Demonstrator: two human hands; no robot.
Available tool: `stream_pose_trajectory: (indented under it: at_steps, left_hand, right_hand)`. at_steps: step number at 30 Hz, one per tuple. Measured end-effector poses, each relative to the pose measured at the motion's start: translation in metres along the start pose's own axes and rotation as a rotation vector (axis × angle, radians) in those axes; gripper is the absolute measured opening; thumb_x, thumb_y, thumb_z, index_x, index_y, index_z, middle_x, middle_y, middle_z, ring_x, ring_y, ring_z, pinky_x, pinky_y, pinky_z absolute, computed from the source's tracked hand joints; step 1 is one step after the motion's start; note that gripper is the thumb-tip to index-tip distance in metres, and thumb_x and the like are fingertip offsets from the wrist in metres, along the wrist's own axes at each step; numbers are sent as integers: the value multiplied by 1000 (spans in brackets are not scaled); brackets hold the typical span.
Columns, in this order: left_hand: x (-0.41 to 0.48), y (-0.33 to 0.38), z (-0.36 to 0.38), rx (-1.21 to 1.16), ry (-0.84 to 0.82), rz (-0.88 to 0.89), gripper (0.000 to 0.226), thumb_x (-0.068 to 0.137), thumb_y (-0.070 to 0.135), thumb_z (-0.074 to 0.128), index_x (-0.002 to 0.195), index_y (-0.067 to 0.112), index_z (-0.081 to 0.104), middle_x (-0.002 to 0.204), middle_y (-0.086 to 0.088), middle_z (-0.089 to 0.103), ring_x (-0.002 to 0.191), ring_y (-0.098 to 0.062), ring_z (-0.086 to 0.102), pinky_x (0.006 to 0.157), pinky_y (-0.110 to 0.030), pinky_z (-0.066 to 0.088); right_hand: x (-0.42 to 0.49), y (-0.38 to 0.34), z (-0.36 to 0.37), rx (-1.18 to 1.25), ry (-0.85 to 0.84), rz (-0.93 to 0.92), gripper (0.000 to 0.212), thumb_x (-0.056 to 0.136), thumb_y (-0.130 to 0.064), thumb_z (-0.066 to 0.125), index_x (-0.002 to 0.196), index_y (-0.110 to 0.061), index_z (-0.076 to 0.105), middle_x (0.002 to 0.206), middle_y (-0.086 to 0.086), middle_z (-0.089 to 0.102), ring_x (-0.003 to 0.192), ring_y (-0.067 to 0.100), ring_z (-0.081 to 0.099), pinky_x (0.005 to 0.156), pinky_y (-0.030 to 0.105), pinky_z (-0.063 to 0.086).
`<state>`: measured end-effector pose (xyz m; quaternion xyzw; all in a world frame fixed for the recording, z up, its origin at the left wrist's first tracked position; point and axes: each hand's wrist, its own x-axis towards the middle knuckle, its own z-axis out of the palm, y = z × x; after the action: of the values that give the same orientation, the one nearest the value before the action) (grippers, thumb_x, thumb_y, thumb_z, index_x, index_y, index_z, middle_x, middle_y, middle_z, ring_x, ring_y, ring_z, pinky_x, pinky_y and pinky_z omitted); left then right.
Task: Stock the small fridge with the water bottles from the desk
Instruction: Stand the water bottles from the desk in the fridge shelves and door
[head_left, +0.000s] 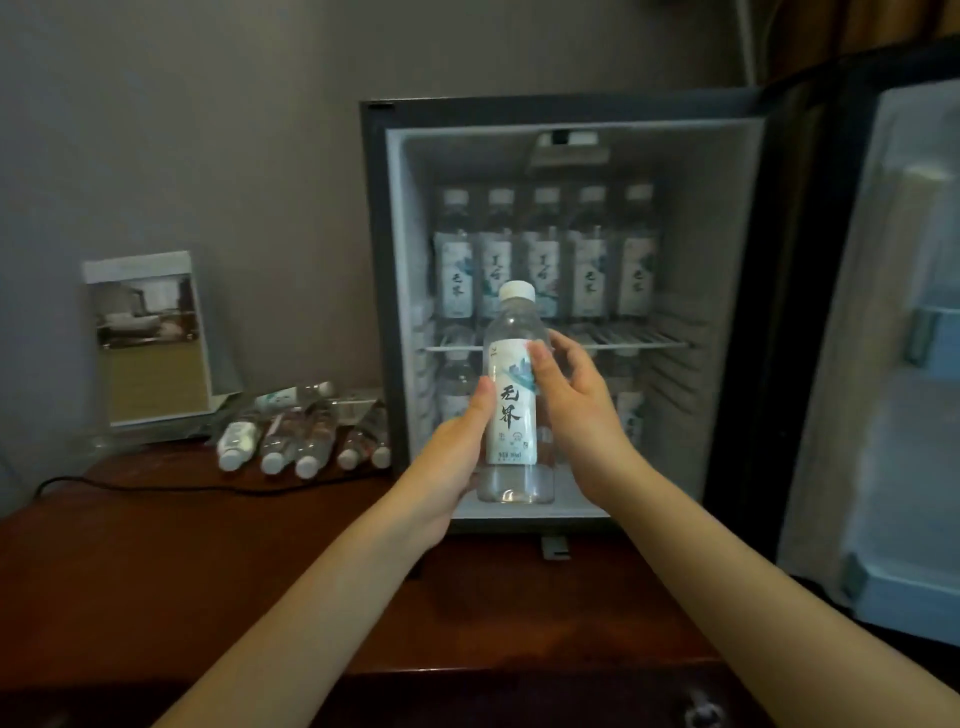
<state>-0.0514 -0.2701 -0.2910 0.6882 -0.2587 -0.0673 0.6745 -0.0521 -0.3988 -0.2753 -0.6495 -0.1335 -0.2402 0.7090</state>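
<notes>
Both bare forearms reach forward from the near edge, converging on the mouth of the small black fridge with a pale lining (375, 260). The left hand (452, 457) comes in low from the left with its thumb lying up the label's left edge. The right hand (576, 410) comes from the right, wrist higher, fingers angled up and leftward.

Between them stands an upright clear plastic water bottle with a white cap and a white label bearing black characters (514, 410). It is at the front of the lower compartment. I cannot tell whether its base is resting on the fridge floor.

The fridge door (909, 364) is swung wide to the right, well apart from both arms. Five bottles (545, 260) line the far side of the thin wire shelf (639, 343), with bare wire nearer. More bottles (457, 384) stand deep in the lower space on either side.

The left hand grips the bottle's lower half, thumb in front and fingers hidden behind. The right hand holds the upper label, one fingertip pressed on its front and the rest curled round the right side.

Left of the fridge, several loose bottles (306, 431) lie on the dark reddish wooden desk (260, 545), caps toward us. Near them are a clear stand holding a printed card (148, 338) and a black cable (156, 486).
</notes>
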Motion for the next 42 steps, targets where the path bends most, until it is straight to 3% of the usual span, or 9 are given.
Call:
stream_pose_trajectory:
  at_steps: [10, 14, 17, 23, 25, 28, 34, 37, 42]
  left_hand:
    - [21, 27, 139, -44, -215, 258, 67, 69, 70, 43, 112, 21, 60, 105, -3, 71, 99, -22, 66, 87, -38, 53]
    - [22, 48, 192, -145, -335, 363, 47, 80, 50, 44, 109, 16, 60, 94, 1, 73, 85, -11, 68, 68, -20, 53]
    - [20, 65, 231, -147, -385, 423, 56, 77, 51, 46, 110, 8, 61, 102, -12, 70, 88, -18, 67, 73, -27, 55]
    - [21, 97, 293, -94, -468, 557, 23, 92, 42, 48, 89, 22, 59, 65, 20, 65, 63, 7, 60, 61, -13, 45]
    - [22, 109, 308, -11, -455, 587, 31, 85, 54, 46, 81, 26, 58, 62, 21, 62, 62, 6, 57, 65, -20, 43]
    - [23, 129, 331, 66, -545, 635, 26, 95, 45, 41, 79, 31, 55, 63, 30, 62, 63, 13, 58, 56, -8, 43]
    - [49, 186, 363, 268, -495, 721, 28, 88, 48, 54, 106, 27, 54, 93, 13, 62, 79, 4, 58, 60, -13, 46]
    - [63, 222, 374, 359, -273, 881, 64, 83, 43, 64, 136, 19, 37, 117, 4, 55, 101, -11, 56, 78, -24, 47]
    - [82, 260, 381, 615, -168, 1188, 63, 89, 32, 59, 143, 19, 29, 143, -8, 39, 126, -23, 44, 102, -41, 40]
  right_hand:
    - [-40, -82, -129, -199, 141, -149, 27, 93, -32, 50, 119, -22, 52, 81, -9, 71, 72, 4, 68, 59, 17, 52]
    - [-64, -124, -169, -258, 180, -193, 17, 93, -30, 50, 109, -26, 54, 78, -4, 72, 70, 11, 69, 58, 24, 55]
    - [-85, -155, -197, -328, 204, -226, 19, 94, -31, 47, 110, -24, 55, 80, -4, 72, 73, 13, 70, 62, 27, 56]
    - [-132, -209, -265, -556, 93, -135, 67, 84, -27, 62, 143, -34, 32, 120, -1, 65, 107, 15, 64, 87, 31, 54]
    - [-145, -223, -280, -638, 61, -101, 89, 73, -24, 70, 145, -43, 21, 120, -4, 64, 106, 15, 64, 85, 28, 53]
    - [-150, -240, -293, -698, 85, -183, 94, 69, -23, 78, 139, -49, 20, 111, -14, 67, 100, 11, 66, 73, 18, 53]
    - [-135, -266, -321, -759, 311, -376, 103, 74, -2, 73, 149, -33, 9, 123, 0, 60, 103, 14, 65, 73, 22, 55]
    - [-120, -269, -336, -813, 438, -405, 106, 77, 2, 70, 148, -36, 2, 141, 6, 42, 114, 16, 56, 82, 31, 56]
    - [-101, -261, -359, -747, 518, -372, 107, 79, 8, 65, 147, -34, -6, 148, 6, 33, 128, 25, 46, 100, 51, 44]
